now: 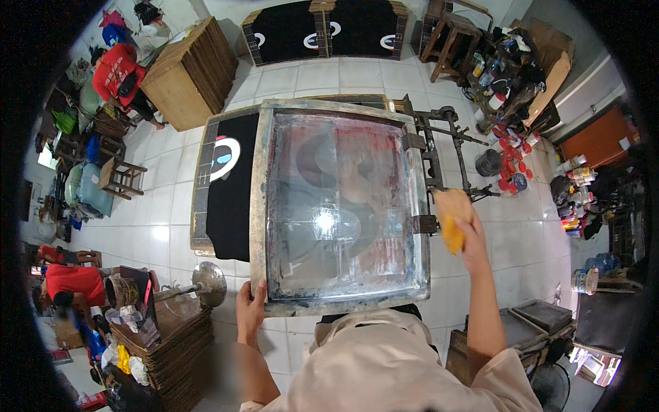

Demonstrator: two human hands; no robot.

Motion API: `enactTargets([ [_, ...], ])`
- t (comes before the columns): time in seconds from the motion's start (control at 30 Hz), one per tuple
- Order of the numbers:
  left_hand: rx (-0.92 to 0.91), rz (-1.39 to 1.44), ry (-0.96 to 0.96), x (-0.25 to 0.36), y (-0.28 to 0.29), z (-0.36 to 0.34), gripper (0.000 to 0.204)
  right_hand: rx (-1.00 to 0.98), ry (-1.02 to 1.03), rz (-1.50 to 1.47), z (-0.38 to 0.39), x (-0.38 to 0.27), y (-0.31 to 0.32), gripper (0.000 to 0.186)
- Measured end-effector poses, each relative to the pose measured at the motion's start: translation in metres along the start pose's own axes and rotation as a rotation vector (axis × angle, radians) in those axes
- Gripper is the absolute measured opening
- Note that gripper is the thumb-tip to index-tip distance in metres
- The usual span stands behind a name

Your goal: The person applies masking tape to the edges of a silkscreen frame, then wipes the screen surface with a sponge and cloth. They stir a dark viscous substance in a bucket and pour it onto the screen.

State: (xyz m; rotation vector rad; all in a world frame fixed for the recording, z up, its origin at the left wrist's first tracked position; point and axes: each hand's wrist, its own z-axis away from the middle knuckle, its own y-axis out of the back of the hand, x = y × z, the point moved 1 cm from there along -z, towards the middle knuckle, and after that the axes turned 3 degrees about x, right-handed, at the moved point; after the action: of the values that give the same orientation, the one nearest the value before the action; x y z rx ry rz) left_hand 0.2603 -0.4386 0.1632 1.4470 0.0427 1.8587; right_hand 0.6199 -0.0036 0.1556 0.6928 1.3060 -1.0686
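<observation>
A large silk-screen frame (259, 206) lies over a board on the table in front of me. Its translucent mesh (322, 261) carries a faint curved design, reddish smears and a bright glare spot. At the frame's near left corner, my left hand (251, 309) grips the rim with the thumb on top. My right hand (472, 247), raised off the frame's right side, is closed on a tan and orange-yellow piece (453, 213); whether it is a rag or a sponge, I cannot tell. Black fabric (233, 199) with a white ring print shows beneath the frame on the left.
Metal hinge clamps (425, 224) hold the frame's right side to a bracket (446, 147). Dark bucket (489, 163) and red lids (513, 161) sit right. Two black-covered boards (364, 31) stand at the back. Stacked boards (171, 343) are near left; people in red (120, 72) work left.
</observation>
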Motion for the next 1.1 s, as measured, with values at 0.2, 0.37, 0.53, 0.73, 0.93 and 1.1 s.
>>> enactTargets([
  [0.2,0.096,-0.133,-0.063,0.066,0.002,0.037,0.046,-0.222,0.497,0.49,-0.088,0.004,-0.101,0.07],
  [0.37,0.205,-0.113,-0.062,0.088,-0.006,0.054,0.042,-0.201,0.541,0.703,-0.104,0.049,-0.138,0.065],
  [0.53,0.277,-0.136,0.046,0.093,-0.014,0.055,0.053,-0.117,0.572,0.691,-0.1,0.072,-0.149,0.061],
  [0.73,0.357,-0.116,0.009,0.097,-0.021,0.053,0.043,-0.582,0.779,0.562,-0.043,0.066,-0.167,0.055],
  [0.93,0.35,-0.146,-0.003,0.098,-0.02,0.056,0.044,-0.621,0.557,0.546,-0.171,0.053,-0.189,0.041],
  [1.1,0.388,-0.158,0.009,0.101,-0.021,0.058,0.041,-0.452,0.358,0.296,-0.174,0.029,-0.211,0.043],
])
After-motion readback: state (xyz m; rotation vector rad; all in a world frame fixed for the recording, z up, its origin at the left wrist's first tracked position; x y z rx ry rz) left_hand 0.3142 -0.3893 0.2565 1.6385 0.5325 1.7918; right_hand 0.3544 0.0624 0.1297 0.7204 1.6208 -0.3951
